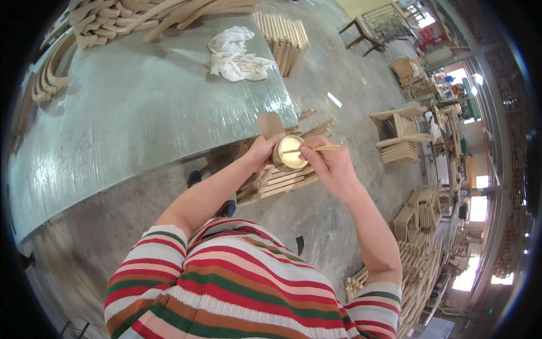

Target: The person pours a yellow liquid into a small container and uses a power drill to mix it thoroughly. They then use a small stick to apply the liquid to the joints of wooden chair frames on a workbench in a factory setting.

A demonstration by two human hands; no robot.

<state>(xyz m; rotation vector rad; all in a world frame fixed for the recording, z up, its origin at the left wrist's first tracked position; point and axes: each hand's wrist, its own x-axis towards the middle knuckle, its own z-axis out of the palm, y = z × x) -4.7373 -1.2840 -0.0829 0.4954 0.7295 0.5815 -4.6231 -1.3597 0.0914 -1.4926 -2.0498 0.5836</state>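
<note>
I see the left hand (263,152) curled around the side of a cup (287,165) of pale yellow stuff (291,144) | the right hand (333,168) pinching a thin stick (328,148) across its mouth | cup held just beyond the desk (147,118) edge, wooden pieces (278,185) stacked below | crumpled white cloths (240,63) lying on the desk

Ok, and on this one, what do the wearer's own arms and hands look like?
The left hand and right hand are bare, with no gloves or watch showing. The left sleeve and right sleeve are knit, striped in red, green, brown, pink and white, and end around the elbows.
</note>
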